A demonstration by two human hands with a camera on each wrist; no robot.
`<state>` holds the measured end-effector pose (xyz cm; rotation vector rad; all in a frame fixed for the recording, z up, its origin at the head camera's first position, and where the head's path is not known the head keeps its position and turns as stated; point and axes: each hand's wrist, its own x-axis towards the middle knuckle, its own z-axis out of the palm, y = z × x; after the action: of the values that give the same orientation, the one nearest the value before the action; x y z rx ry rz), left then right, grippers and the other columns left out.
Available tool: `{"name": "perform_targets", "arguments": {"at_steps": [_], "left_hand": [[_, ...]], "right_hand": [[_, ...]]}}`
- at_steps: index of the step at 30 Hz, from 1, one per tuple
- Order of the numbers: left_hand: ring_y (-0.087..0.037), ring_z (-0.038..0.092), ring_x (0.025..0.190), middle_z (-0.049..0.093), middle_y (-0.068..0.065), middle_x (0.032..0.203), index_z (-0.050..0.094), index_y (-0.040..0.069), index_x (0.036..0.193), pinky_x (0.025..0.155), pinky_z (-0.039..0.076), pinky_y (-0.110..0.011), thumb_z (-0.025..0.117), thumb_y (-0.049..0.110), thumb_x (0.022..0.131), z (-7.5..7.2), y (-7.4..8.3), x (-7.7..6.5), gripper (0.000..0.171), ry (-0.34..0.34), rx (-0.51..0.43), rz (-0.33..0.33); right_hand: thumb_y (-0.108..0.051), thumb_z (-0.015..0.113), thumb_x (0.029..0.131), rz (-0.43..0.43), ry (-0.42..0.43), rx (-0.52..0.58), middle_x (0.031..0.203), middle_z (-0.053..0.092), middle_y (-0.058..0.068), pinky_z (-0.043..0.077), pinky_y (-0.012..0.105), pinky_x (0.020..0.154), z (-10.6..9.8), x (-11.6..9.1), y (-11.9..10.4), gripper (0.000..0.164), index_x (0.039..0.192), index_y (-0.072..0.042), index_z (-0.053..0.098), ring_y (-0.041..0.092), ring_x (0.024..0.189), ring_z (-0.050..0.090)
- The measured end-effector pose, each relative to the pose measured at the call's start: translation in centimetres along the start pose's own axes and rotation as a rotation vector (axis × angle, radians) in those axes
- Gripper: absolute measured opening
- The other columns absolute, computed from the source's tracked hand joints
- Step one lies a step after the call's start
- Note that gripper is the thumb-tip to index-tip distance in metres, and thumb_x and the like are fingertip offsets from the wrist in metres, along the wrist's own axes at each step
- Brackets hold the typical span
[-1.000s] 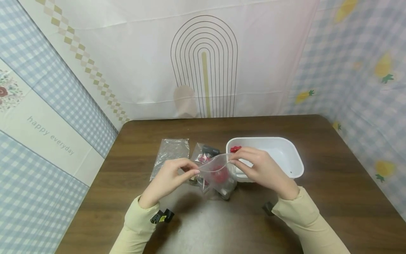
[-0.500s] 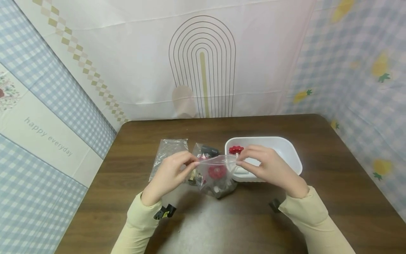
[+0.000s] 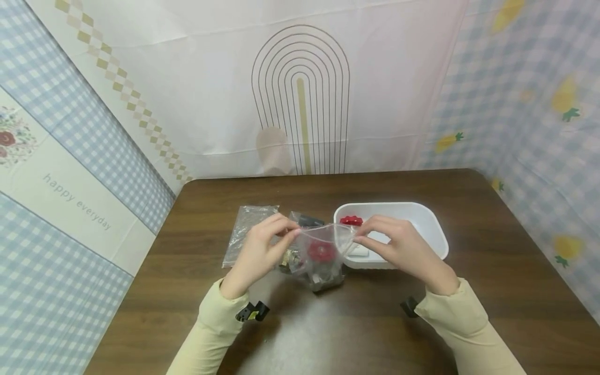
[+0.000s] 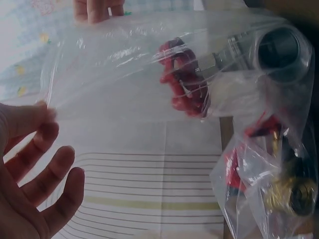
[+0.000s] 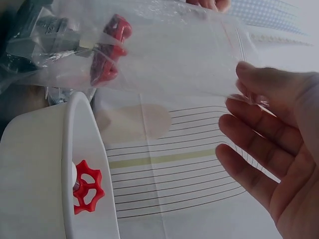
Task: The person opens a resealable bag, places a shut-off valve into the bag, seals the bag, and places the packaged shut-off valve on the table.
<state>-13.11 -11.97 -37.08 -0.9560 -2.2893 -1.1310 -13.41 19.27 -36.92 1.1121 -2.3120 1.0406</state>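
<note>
Between my two hands a clear zip bag (image 3: 323, 235) hangs upright over the table, its mouth pulled taut. Inside it is a grey valve (image 4: 239, 50) with a red handwheel (image 4: 184, 82). Thumb and forefinger of my left hand (image 3: 260, 252) pinch the left corner of the mouth. My right hand (image 3: 400, 247) pinches the right corner, the other fingers loosely spread in the right wrist view. Behind the bag lie plastic-wrapped parts, among them a brass fitting (image 4: 294, 196) and a dark grey cylinder (image 3: 310, 221).
A white basin (image 3: 438, 234) stands to the right, partly behind my right hand. In it is a valve with a red handwheel (image 3: 351, 221). A flat clear plastic bag (image 3: 246, 229) lies on the wooden table (image 3: 215, 194) at the left.
My right hand has shifted right and my left hand slightly up and right, stretching the bag's mouth wider. The bag with the valve now hangs straighter.
</note>
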Motion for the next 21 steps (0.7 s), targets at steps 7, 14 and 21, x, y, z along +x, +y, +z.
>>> {"name": "perform_targets", "arguments": {"at_steps": [7,14,21], "left_hand": [[-0.009,0.062,0.077,0.067,0.003,0.089,0.073,0.01,0.097,0.074,0.056,-0.026,0.067,0.015,0.098,0.09,-0.4,0.68,0.008,0.015,-0.062,-0.051],[-0.008,0.061,0.078,0.066,0.004,0.091,0.072,0.01,0.097,0.075,0.055,-0.027,0.066,0.017,0.099,-0.15,-0.54,0.72,0.01,-0.008,-0.05,-0.084],[-0.009,0.062,0.079,0.066,0.002,0.089,0.071,0.009,0.096,0.075,0.056,-0.027,0.067,0.014,0.098,-0.3,-0.61,0.31,0.007,-0.025,-0.003,-0.103]], "right_hand": [[-0.004,0.087,0.075,-0.005,0.071,0.0,0.091,0.071,-0.013,0.051,0.016,0.08,0.14,0.09,0.2,0.026,0.094,-0.017,0.076,0.004,0.086,0.065],[-0.002,0.086,0.075,0.019,0.081,0.005,0.088,0.071,-0.013,0.05,0.015,0.081,0.49,0.47,0.34,0.025,0.092,-0.018,0.076,0.005,0.083,0.066],[-0.002,0.086,0.076,0.044,0.072,0.017,0.086,0.071,-0.012,0.049,0.013,0.08,0.95,0.67,0.53,0.023,0.091,-0.017,0.076,0.008,0.08,0.066]]}}
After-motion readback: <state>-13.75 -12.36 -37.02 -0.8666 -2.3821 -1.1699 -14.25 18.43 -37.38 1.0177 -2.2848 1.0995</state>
